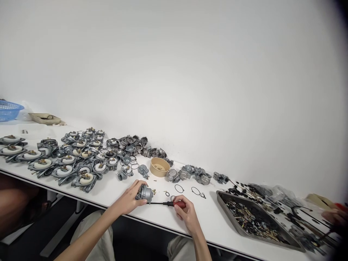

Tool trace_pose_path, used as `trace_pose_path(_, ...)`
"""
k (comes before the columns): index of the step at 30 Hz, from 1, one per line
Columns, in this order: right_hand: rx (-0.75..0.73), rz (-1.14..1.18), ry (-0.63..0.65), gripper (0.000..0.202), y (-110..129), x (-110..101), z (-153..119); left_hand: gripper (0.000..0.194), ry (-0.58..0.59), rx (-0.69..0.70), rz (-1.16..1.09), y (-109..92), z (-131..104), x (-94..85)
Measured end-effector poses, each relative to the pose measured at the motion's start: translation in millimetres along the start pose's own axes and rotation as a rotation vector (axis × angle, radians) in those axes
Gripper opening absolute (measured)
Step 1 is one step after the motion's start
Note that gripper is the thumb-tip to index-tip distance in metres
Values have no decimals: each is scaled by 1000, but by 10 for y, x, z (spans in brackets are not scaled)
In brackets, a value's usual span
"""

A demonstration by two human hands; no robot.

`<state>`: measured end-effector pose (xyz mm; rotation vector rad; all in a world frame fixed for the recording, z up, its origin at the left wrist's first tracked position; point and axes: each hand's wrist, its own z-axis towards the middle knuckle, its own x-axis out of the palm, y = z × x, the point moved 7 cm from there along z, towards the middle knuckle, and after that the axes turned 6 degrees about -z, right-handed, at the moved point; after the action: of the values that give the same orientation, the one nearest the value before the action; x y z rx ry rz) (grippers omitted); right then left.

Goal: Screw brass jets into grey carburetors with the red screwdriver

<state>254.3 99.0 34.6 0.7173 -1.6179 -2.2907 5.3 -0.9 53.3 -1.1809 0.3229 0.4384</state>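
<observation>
My left hand [133,197] is wrapped round a grey metal carburetor [146,193], held on its side near the table's front edge. In my right hand [185,212] is a screwdriver [179,204] with a red handle. Its dark shaft points left, and the tip meets the lower edge of the carburetor; the exact contact is hidden. Small brass parts [154,191] lie just behind the carburetor. Black rubber rings [179,188] rest on the white table beyond my right hand.
Many carburetors with white floats [64,170] crowd the left side. A round tan container [160,167] stands behind my hands, metal bowls [202,175] beside it. On the right sits a metal tray [272,239] of small parts. Another person's hand [334,216] is at the far right.
</observation>
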Motion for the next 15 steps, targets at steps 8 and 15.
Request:
trace_pose_path(8, 5, 15, -8, 38, 24, 14, -2, 50, -7, 8, -1, -36, -5, -10)
trace_pose_path(15, 55, -49, -39, 41, 30, 4, 0, 51, -5, -3, 6, -41, -4, -8)
